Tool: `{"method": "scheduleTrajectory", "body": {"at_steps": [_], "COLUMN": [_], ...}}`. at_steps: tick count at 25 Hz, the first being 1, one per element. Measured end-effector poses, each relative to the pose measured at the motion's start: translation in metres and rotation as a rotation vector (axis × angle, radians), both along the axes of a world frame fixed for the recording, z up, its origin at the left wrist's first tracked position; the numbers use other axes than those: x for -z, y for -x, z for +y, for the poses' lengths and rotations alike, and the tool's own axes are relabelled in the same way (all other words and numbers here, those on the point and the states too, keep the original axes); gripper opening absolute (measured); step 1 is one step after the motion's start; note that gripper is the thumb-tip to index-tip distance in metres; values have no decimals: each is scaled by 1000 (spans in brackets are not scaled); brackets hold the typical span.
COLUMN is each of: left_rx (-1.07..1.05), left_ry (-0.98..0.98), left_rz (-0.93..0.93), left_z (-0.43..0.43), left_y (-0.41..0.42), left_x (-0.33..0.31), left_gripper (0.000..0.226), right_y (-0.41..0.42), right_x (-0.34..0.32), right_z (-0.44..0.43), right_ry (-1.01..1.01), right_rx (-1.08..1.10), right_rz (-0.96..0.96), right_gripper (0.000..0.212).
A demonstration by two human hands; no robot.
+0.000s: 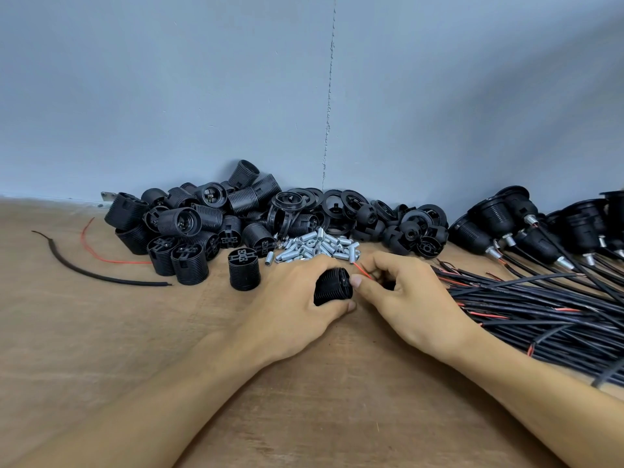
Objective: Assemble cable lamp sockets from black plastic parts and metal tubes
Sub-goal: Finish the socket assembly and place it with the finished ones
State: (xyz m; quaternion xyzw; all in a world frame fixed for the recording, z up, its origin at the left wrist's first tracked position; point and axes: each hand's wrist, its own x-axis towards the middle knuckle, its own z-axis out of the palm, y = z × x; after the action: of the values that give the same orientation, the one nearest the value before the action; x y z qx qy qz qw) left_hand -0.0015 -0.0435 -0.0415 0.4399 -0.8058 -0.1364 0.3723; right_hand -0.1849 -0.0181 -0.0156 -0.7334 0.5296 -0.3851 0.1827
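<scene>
Head view: left hand (297,298) grips black socket body (332,287), fingers curled round it, low over wooden table (101,332), centre. Right hand (401,298) pinches cable end (385,282), red wire (364,271) poking toward socket. Finished sockets (526,228) lie far right. Heaped socket bodies (189,224), caps (388,221), metal tubes (314,246) and cable bundle (540,309) remain. Judged: most work left.

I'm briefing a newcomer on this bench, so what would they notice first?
The hands at centre: the left hand grips a black socket, and the right hand holds a red wire beside it. Behind them sit a heap of black sockets and a small pile of shiny metal tubes.
</scene>
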Motion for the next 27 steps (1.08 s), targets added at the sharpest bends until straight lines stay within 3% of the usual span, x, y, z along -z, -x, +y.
{"method": "scheduleTrajectory", "body": {"at_steps": [10, 19, 27], "left_rx": [-28, -16, 34], "left_ry": [-18, 2, 19], "left_rz": [46, 8, -22], "left_z": [-3, -3, -1], "left_y": [0, 1, 3], "left_x": [1, 0, -4], "left_gripper": [27, 23, 17], "right_y": [1, 0, 0], "right_x": [4, 3, 2], "right_z": [-4, 0, 1], "right_ry": [-92, 41, 28], "right_rx": [52, 56, 24], "right_rz": [-167, 12, 51], "right_gripper": [14, 14, 16]}}
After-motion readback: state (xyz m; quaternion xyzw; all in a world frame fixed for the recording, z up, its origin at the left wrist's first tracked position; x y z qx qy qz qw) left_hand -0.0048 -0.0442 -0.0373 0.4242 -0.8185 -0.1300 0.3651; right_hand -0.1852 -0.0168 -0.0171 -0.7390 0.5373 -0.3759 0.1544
